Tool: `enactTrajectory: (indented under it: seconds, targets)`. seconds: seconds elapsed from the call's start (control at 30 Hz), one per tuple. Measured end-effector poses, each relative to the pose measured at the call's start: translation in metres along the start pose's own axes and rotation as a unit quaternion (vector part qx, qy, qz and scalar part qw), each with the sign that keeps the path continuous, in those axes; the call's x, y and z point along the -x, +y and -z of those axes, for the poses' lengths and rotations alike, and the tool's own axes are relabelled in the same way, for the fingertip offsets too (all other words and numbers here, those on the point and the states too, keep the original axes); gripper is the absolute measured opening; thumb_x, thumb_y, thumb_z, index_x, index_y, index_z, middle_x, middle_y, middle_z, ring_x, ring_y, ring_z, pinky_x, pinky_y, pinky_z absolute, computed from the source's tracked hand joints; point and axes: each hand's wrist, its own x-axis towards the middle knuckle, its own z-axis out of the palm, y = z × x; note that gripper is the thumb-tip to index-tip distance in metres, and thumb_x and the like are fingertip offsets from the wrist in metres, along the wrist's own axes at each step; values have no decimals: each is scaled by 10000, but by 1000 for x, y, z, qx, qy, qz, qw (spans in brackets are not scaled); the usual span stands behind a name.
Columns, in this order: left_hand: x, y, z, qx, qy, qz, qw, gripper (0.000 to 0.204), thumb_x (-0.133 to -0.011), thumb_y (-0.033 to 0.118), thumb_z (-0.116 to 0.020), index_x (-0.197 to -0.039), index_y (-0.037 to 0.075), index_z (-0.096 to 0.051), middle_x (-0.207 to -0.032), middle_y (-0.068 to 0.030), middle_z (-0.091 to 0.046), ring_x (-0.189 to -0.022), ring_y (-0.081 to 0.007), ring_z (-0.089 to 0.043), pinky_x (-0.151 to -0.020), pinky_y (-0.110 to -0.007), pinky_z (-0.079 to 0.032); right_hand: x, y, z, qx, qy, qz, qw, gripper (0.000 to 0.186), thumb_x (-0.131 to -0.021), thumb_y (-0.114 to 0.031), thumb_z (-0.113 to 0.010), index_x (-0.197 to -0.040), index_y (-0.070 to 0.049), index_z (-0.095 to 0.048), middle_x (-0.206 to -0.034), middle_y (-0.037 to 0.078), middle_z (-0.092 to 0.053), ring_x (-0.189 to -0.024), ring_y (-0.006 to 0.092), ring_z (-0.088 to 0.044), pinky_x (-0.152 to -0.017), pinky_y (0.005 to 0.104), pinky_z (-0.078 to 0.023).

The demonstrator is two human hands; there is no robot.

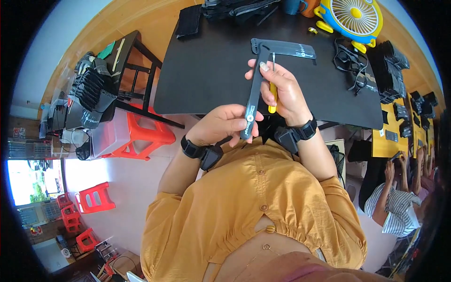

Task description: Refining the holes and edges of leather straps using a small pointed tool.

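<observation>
My left hand (213, 126) pinches the lower end of a long dark grey flat strip (256, 89) with white print on it. Higher up, the strip passes between the thumb and fingers of my right hand (289, 94). Tucked in that same hand is a yellow-handled tool (273, 98), its thin metal shaft pointing away from me; the tip is too small to make out. The strip's far end bends over to the right, above more dark grey strips (286, 49) lying on the black table (202, 80).
Black straps (350, 63) and a yellow-blue fan (355, 16) sit at the table's right. Dark pieces (237, 8) are piled at its far edge. A side table (117, 58) on the left carries stacked black pieces, near a red stool (145, 134). Another person (394, 207) works at the right.
</observation>
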Motion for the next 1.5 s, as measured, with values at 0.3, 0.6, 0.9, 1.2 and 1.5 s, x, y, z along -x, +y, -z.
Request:
enactTrajectory:
  seconds: [0.3,0.6,0.9,1.2,1.5]
  targets:
    - [-34,-1,36,155,143,-153,965,296,-1031,193,-491,-1235,-17,-532,-1062,-124,-654,-894,-205,-672,-722,-248,-549,13,10,-1,310,84,33,946,241,-1017,-273,-519,-1070,-49,-592,-908,30,-679,-547,58,-513,-491,211,-421]
    - [-59,-10,47,249,181,-182,934,314,-1037,230,-491,-1228,-11,-554,-1080,-117,-664,-923,-187,-665,-809,-276,-559,16,20,1,358,65,-14,931,211,-1011,-239,-538,-1063,-64,-644,-811,17,-669,-594,81,-559,-544,246,-459]
    - [-63,-11,45,247,202,-189,929,322,-1033,235,-500,-1232,-12,-555,-1091,-124,-660,-937,-193,-659,-839,-294,-556,18,26,4,505,15,96,858,160,-984,-165,-533,-1077,-81,-633,-732,106,-646,-673,256,-661,-632,364,-508]
    - [-61,-16,48,242,177,-206,932,338,-1033,245,-498,-1255,-5,-545,-1111,-123,-654,-968,-201,-659,-868,-311,-547,17,21,-2,437,11,-19,899,181,-1014,-216,-509,-1052,-87,-630,-689,46,-635,-557,167,-606,-537,308,-479]
    - [-61,-16,47,226,181,-203,935,345,-1036,251,-492,-1264,-5,-534,-1113,-122,-652,-962,-197,-654,-852,-309,-545,18,19,4,335,-13,-67,940,252,-1043,-258,-462,-1035,-67,-626,-681,13,-621,-461,77,-501,-446,227,-415]
